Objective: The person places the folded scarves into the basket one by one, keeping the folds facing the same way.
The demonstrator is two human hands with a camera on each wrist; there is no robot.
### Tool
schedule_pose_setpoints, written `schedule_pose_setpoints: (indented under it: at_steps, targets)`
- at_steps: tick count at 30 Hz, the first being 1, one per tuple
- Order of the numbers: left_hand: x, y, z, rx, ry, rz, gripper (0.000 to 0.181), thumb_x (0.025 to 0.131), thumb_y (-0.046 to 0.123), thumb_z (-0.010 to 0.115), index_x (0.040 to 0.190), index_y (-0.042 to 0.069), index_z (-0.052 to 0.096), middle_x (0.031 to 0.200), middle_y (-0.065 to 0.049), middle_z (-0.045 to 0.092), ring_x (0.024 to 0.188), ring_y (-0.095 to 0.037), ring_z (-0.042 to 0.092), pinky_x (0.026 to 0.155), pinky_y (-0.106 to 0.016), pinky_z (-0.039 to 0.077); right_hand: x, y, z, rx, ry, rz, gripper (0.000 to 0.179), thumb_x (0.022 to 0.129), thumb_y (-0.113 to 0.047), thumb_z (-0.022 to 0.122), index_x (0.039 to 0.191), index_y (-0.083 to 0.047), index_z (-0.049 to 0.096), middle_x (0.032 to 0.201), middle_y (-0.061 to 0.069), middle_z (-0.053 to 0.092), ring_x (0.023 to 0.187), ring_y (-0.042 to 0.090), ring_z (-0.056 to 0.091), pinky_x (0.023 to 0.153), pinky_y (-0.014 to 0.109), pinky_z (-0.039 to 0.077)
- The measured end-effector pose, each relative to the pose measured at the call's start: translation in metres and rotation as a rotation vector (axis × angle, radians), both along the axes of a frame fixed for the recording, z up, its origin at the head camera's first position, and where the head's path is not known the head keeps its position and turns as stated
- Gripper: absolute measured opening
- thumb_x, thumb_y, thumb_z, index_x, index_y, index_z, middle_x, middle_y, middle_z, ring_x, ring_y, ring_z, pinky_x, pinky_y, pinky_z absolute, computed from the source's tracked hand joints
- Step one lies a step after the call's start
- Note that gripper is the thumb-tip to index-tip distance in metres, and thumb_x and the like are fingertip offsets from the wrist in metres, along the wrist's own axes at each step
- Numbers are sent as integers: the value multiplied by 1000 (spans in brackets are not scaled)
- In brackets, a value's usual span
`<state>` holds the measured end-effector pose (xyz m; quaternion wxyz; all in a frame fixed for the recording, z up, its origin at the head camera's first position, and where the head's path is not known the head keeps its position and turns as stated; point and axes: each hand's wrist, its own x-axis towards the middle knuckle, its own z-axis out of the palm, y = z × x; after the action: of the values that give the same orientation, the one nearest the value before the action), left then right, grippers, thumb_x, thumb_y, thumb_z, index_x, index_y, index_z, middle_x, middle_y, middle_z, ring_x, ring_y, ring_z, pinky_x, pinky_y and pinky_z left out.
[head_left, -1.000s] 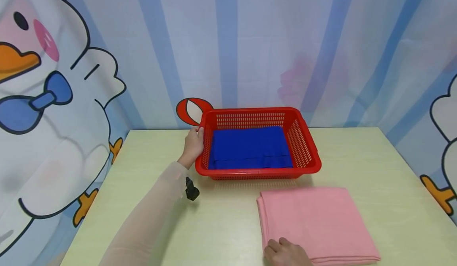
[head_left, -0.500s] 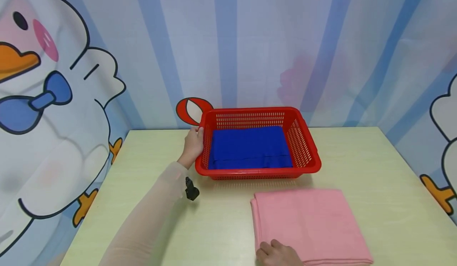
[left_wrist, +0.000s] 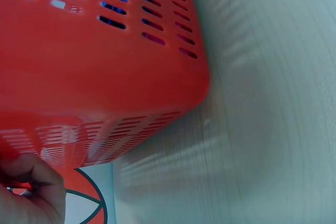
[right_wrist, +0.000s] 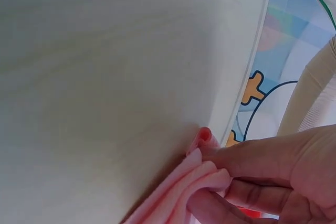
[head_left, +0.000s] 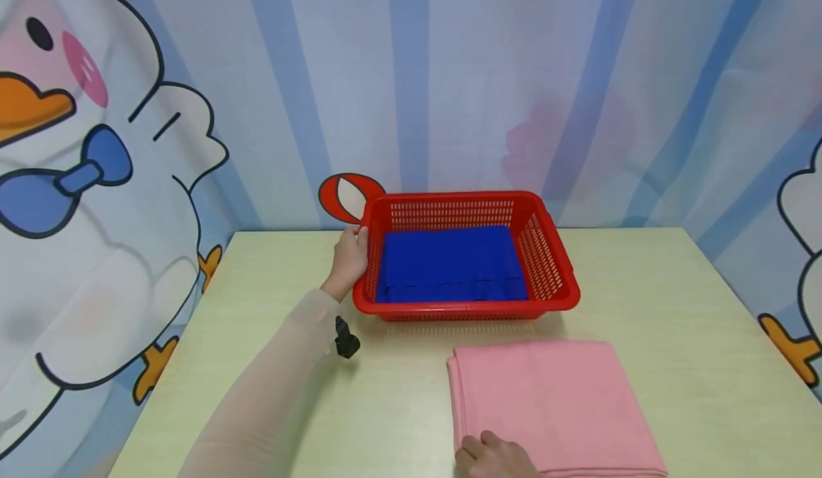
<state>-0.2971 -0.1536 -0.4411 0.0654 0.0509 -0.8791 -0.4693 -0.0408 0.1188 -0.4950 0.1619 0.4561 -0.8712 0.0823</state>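
Note:
A red perforated plastic basket (head_left: 557,257) stands at the back of the table with a folded blue cloth (head_left: 449,260) lying in it. My left hand (head_left: 347,258) grips the basket's left rim; in the left wrist view its fingers curl over the red edge at the lower left. In front of the basket, toward the right, lies a folded pink cloth (head_left: 559,407). Its near left corner is pinched by my right hand (head_left: 494,458), which the head view cuts off at the bottom. Thumb and fingers close on the pink layers (right_wrist: 181,190) in the right wrist view.
The pale wooden table (head_left: 385,399) reaches back to a printed curtain (head_left: 462,107) with cartoon ducks and blue stripes. A small black device (head_left: 347,339) sits at my left wrist, close to the basket's front left corner.
My right hand has drawn the pink cloth a little to the left, more slowly in the last half second. The left hand, basket and blue cloth stay in place.

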Motion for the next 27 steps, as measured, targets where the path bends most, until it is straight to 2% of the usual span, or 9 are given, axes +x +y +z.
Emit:
schedule_pose_setpoints:
  at_steps: [8, 22, 27]
  targets:
    - [-1, 1, -1, 8, -4, -2, 44, 111, 24, 33, 128, -13, 48, 104, -27, 63, 88, -37, 67, 78, -44, 58, 2, -8, 2, -33, -63, 17, 51, 89, -57, 65, 65, -12, 60, 63, -8, 48, 55, -3, 31, 42, 5, 24]
    - [1, 0, 1, 4, -1, 14, 44, 111, 25, 34, 127, -13, 50, 102, -27, 63, 87, -36, 67, 78, -43, 58, 3, -18, 0, -30, -71, 31, 49, 86, -56, 69, 67, -11, 65, 64, -7, 54, 54, -3, 37, 43, 4, 27]
    - [1, 0, 1, 10, -8, 9, 45, 111, 25, 33, 128, -13, 49, 103, -27, 63, 87, -36, 67, 76, -42, 59, 5, -25, -1, -60, -59, 23, 49, 87, -56, 67, 63, -13, 63, 61, -9, 52, 53, -5, 32, 44, 3, 25]
